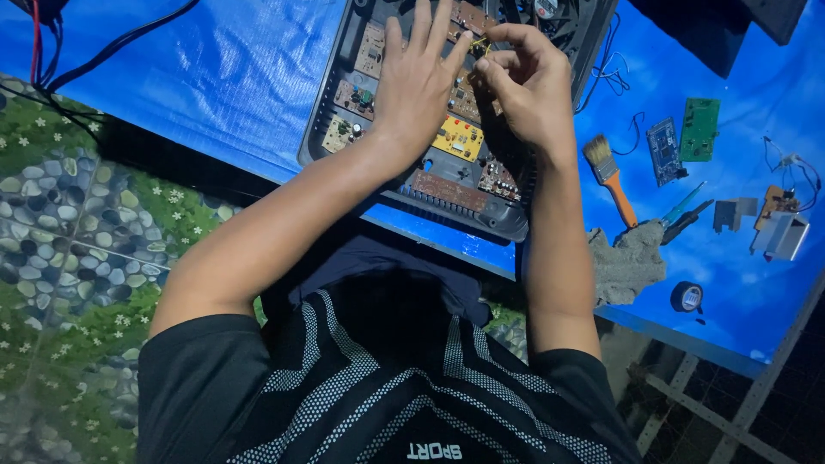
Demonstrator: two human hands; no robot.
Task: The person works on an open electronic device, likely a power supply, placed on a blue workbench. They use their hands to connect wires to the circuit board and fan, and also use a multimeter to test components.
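Both hands rest over the open device case (412,185), which lies on the table sheet (241,77). The left hand (417,86) lies flat on the circuit boards (455,137) inside the case. The right hand (524,82) sits just beside it, to its right, fingertips meeting the left hand's over a thin wire (478,43). Right of the right hand, outside the case, lies a brush (610,172). Farther right lie two loose boards (683,137). Nearer the person than the brush lie a cloth (627,258), pliers (683,215) and a tape roll (686,296). Cables (94,51) lie well left of the left hand.
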